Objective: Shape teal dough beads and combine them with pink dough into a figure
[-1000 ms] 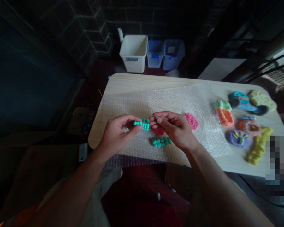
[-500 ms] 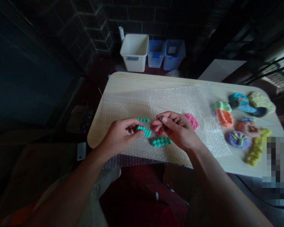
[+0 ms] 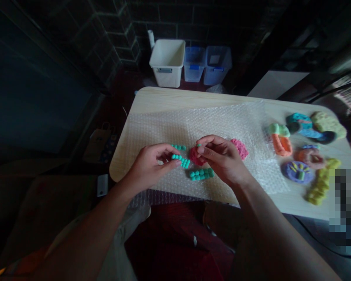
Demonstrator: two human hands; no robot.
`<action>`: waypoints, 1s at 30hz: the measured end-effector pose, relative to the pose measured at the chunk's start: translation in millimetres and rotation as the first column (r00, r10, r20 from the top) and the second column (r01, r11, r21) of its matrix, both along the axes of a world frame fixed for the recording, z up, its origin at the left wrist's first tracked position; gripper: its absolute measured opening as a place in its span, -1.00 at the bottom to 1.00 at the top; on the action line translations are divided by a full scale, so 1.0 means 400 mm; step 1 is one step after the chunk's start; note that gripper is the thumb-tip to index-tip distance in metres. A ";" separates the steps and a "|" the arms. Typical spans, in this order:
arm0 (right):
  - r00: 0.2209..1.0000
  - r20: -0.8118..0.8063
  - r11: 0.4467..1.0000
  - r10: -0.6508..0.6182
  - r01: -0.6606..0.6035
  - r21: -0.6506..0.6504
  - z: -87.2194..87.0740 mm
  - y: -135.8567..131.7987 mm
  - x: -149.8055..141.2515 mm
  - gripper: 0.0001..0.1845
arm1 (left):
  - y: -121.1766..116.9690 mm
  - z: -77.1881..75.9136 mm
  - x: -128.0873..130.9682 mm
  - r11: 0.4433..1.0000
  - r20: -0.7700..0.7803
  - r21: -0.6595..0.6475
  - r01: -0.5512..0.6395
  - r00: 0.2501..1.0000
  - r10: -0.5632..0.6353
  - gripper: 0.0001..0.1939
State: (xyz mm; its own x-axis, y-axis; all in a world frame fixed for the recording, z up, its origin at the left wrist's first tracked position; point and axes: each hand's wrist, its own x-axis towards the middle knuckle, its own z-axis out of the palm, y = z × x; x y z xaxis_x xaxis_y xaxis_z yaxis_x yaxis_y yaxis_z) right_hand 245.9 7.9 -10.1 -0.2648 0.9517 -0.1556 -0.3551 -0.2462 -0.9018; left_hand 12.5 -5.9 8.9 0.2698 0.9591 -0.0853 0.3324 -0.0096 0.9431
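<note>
My left hand (image 3: 152,162) pinches a row of small teal-green clay balls (image 3: 176,157) between thumb and fingers. More teal balls show just past the thumb tip; whether they join the held row I cannot tell. In my right hand (image 3: 218,154), thumb and fingertips are closed on a tiny green ball (image 3: 199,145), mostly covered by the fingers. Behind the left fingertips, a short green row (image 3: 179,147) is partly hidden. Below the hands, a green block of balls (image 3: 201,174) lies on the bubble wrap (image 3: 163,128). A red-pink clay lump (image 3: 195,157) sits between the hands, partly behind the right fingers.
A pink textured lump (image 3: 239,149) lies beyond my right hand. Several coloured clay pieces stand at the table's right, among them an orange and green one (image 3: 281,144) and a purple disc (image 3: 298,171). A white bin (image 3: 168,74) and two clear boxes stand past the table's far edge.
My left hand has lowered slightly with the green row. My right hand has drawn a little away from it, still pinching the tiny ball. More of the red-pink lump shows.
</note>
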 end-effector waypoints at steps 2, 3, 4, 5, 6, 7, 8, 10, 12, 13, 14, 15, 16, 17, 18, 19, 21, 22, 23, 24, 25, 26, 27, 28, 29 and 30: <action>1.000 -0.004 1.000 0.009 -0.009 -0.010 0.000 0.000 -0.002 -0.77 | -0.001 -0.002 0.000 1.000 0.007 -0.010 -0.003 1.000 0.003 -0.83; 1.000 0.004 1.000 0.012 -0.012 -0.016 0.001 -0.001 -0.003 -0.77 | -0.001 -0.002 -0.001 1.000 0.004 -0.011 -0.005 1.000 0.005 -0.82; 1.000 0.019 1.000 0.012 -0.012 -0.022 0.003 -0.001 -0.005 -0.77 | -0.001 -0.003 -0.001 1.000 0.002 -0.010 -0.006 1.000 0.006 -0.82; 0.999 0.039 1.000 0.011 -0.010 -0.026 0.006 -0.001 -0.006 -0.77 | -0.001 -0.003 -0.001 1.000 -0.001 -0.009 -0.007 1.000 0.007 -0.82; 0.998 0.060 1.000 0.011 -0.009 -0.027 0.009 -0.002 -0.007 -0.76 | 0.000 -0.003 -0.002 1.000 -0.003 -0.010 -0.006 1.000 0.006 -0.82; 0.997 0.079 1.000 0.009 -0.007 -0.027 0.011 -0.002 -0.007 -0.74 | 0.000 -0.002 -0.002 1.000 -0.005 -0.010 -0.006 1.000 0.006 -0.82; 0.996 0.091 1.000 0.005 -0.003 -0.026 0.013 -0.003 -0.007 -0.72 | 0.000 -0.002 -0.002 1.000 -0.005 -0.010 -0.007 1.000 0.007 -0.82; 0.995 0.103 1.000 0.002 0.001 -0.026 0.015 -0.003 -0.007 -0.69 | 0.000 -0.001 -0.002 1.000 -0.006 -0.009 -0.012 1.000 0.012 -0.83; 0.995 0.096 1.000 0.005 -0.002 -0.030 0.012 -0.003 -0.005 -0.71 | 0.000 -0.002 -0.002 1.000 -0.004 -0.007 -0.014 1.000 0.014 -0.82; 0.996 0.088 0.999 0.007 -0.005 -0.033 0.009 -0.003 -0.004 -0.73 | -0.001 -0.002 -0.002 1.000 -0.002 -0.006 -0.013 1.000 0.013 -0.82; 0.997 0.078 0.999 0.007 -0.005 -0.034 0.005 -0.003 -0.003 -0.75 | -0.001 -0.003 -0.002 1.000 -0.001 -0.005 -0.011 1.000 0.011 -0.82; 0.998 0.067 0.999 0.001 0.001 -0.033 0.001 -0.003 -0.003 -0.76 | -0.001 -0.003 -0.002 1.000 -0.001 -0.004 -0.009 1.000 0.009 -0.82; 0.998 0.057 0.999 -0.011 0.013 -0.031 -0.004 -0.002 -0.003 -0.76 | -0.002 -0.004 -0.002 1.000 -0.001 -0.004 -0.009 1.000 0.009 -0.83; 0.998 0.051 0.999 -0.024 0.026 -0.032 -0.008 -0.002 -0.003 -0.74 | -0.002 -0.004 -0.002 1.000 -0.002 -0.003 -0.009 1.000 0.009 -0.83; 0.998 0.048 0.999 -0.038 0.040 -0.034 -0.011 -0.001 -0.003 -0.72 | -0.002 -0.004 -0.002 1.000 -0.003 -0.004 -0.009 1.000 0.009 -0.83; 0.997 0.050 0.998 -0.050 0.052 -0.034 -0.014 -0.001 -0.004 -0.71 | -0.001 -0.004 -0.002 1.000 -0.002 -0.004 -0.011 1.000 0.011 -0.83; 0.997 0.059 0.998 -0.056 0.058 -0.030 -0.018 0.000 -0.004 -0.71 | 0.000 -0.004 -0.002 1.000 0.004 -0.005 -0.012 1.000 0.012 -0.83; 0.997 0.064 0.998 -0.051 0.053 -0.025 -0.020 0.000 -0.004 -0.71 | 0.000 -0.003 -0.002 1.000 0.006 -0.005 -0.011 1.000 0.011 -0.82; 0.997 0.067 0.999 -0.045 0.047 -0.019 -0.020 0.000 -0.003 -0.72 | 0.000 -0.003 -0.002 1.000 0.005 -0.005 -0.010 1.000 0.011 -0.82; 0.997 0.068 0.999 -0.040 0.041 -0.016 -0.020 0.000 -0.002 -0.72 | 0.000 -0.003 -0.002 1.000 0.003 -0.005 -0.009 1.000 0.009 -0.82; 0.997 0.066 0.999 -0.038 0.039 -0.014 -0.019 -0.001 -0.001 -0.73 | 0.000 -0.002 -0.002 1.000 0.002 -0.004 -0.007 1.000 0.007 -0.82; 0.997 0.063 0.999 -0.039 0.040 -0.013 -0.017 -0.001 -0.001 -0.73 | 0.000 -0.002 -0.002 1.000 0.001 -0.004 -0.004 1.000 0.004 -0.82; 0.997 0.059 0.999 -0.040 0.041 -0.011 -0.013 -0.001 0.000 -0.74 | 0.000 -0.003 -0.002 1.000 0.003 -0.003 -0.003 1.000 0.003 -0.82; 0.998 0.054 0.999 -0.038 0.038 -0.013 -0.008 -0.002 0.000 -0.74 | 0.000 -0.003 -0.003 1.000 0.004 -0.002 -0.003 1.000 0.003 -0.82; 0.998 0.050 0.999 -0.030 0.031 -0.018 -0.002 -0.002 0.000 -0.74 | -0.001 -0.003 -0.003 1.000 0.004 -0.001 -0.005 1.000 0.005 -0.82; 0.999 0.051 1.000 -0.015 0.016 -0.026 0.004 -0.003 0.000 -0.73 | -0.001 -0.004 -0.004 1.000 0.004 0.001 -0.006 1.000 0.006 -0.82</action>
